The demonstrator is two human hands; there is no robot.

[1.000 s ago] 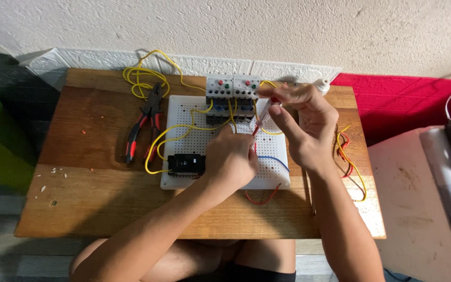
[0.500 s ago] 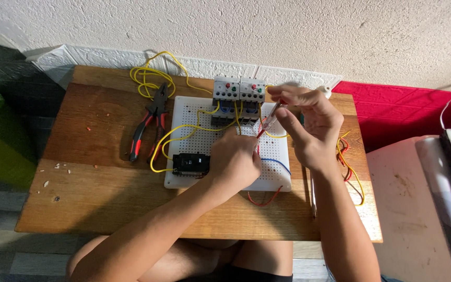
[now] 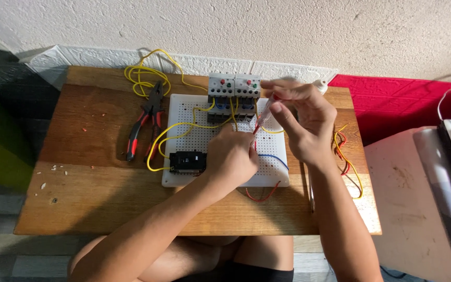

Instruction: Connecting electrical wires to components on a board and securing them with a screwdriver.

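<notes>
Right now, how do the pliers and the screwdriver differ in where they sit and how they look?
The pliers lie flat on the wooden table, left of the white board, touched by no hand; the screwdriver is held tilted above the board by the right hand, its tip near the left hand. The pliers have thick red-and-black handles; the screwdriver is slim with a reddish shaft. Both are hand tools.

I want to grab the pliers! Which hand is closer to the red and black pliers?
The left hand. It rests on the white perforated board, just right of the pliers. The right hand is farther right, past the board's middle, pinching a thin red-tipped tool.
</notes>
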